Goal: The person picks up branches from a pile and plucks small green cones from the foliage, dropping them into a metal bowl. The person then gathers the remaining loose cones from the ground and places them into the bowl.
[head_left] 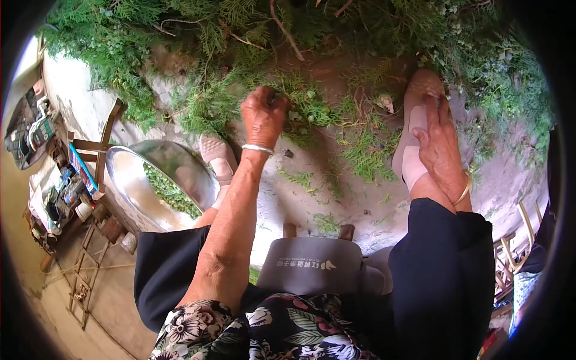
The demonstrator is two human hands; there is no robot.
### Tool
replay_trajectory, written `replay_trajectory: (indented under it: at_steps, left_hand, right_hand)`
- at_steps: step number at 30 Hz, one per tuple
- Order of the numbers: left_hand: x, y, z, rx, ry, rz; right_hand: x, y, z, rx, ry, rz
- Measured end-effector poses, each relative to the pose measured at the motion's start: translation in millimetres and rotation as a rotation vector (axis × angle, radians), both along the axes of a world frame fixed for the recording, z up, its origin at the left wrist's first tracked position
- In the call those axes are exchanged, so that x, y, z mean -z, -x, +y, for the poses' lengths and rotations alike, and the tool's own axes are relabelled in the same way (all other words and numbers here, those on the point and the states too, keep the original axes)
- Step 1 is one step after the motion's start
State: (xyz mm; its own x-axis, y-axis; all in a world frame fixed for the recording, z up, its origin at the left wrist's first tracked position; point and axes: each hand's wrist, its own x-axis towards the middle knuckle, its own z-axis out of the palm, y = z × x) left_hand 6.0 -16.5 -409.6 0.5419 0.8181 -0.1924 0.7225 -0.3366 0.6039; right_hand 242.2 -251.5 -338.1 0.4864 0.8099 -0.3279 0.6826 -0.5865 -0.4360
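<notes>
My left hand is over the green sprigs on the floor, its fingers curled together; whatever they may hold is hidden. A pale bracelet circles that wrist. On the right, my right hand rests on the pink shoe, with its fingers stretched along the top. Beside my left foot a shiny metal bowl stands tilted, with small green pieces inside. Leafy green branches are heaped in front of both feet.
A grey printed seat is between my knees. At the left lie a wooden frame, piled household things and a ladder-like frame. Wooden chair parts and a patterned cloth show at the right.
</notes>
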Motion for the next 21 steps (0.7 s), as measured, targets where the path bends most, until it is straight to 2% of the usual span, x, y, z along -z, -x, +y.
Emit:
replay_trajectory:
  at_steps: [1,3,4,5,7,9,10,11,13,14,16,19,20,21]
  left_hand:
    - [-11,-3,1,0.001,0.004,0.000]
    - [-48,-5,9,-0.370,0.558,-0.202]
    - [-51,10,15,-0.394,0.699,-0.318]
    - [-59,15,17,-0.495,0.960,-0.611]
    - [-79,10,7,-0.606,1.129,-0.692]
    - [-73,2,-2,-0.461,1.039,-0.510]
    - [-72,-12,-7,-0.293,0.841,-0.320]
    - [-69,-29,-16,-0.254,0.729,-0.249]
    - [-47,-45,-28,0.077,0.241,-0.133]
    - [-38,-48,-33,0.088,0.261,-0.153]
    - [-26,-49,-34,0.326,-0.079,0.161]
    - [-19,-48,-32,0.261,-0.004,0.216]
    - [-6,-39,-26,0.288,0.003,0.144]
    - [-14,-47,-21,0.234,0.150,-0.036]
  right_hand:
    - [-1,0,0,0.013,-0.010,0.017]
    - [0,0,-2,0.020,0.030,0.006]
    - [1,1,-2,0.025,0.065,-0.004]
    - [1,1,-2,0.029,0.069,-0.007]
    - [-1,3,-1,0.023,0.064,0.024]
    - [-3,4,0,0.025,0.068,0.038]
    - [-4,4,1,0.032,0.081,0.031]
    - [-4,4,2,0.040,0.098,0.021]
    - [-5,4,3,0.057,0.129,0.009]
    - [-6,4,3,0.063,0.140,0.008]
    - [-6,4,3,0.069,0.150,-0.006]
    - [-5,3,3,0.066,0.164,0.007]
    - [-6,4,4,0.079,0.135,0.001]
    - [-7,4,3,0.092,0.104,-0.006]
